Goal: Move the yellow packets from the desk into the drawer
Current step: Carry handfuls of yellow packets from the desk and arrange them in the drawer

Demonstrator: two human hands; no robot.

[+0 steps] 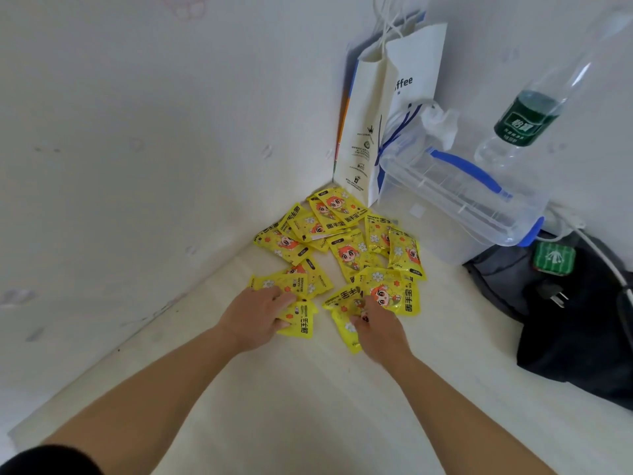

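Observation:
Several yellow packets with a cartoon figure lie scattered in the corner of the pale desk. My left hand grips one yellow packet at the near left of the pile, thumb underneath and fingers on top. My right hand pinches another yellow packet at the near right of the pile. No drawer is in view.
White paper bags stand in the corner behind the pile. A clear plastic box with a blue handle sits to the right, with a water bottle behind it. A black bag with a white cable lies at the right.

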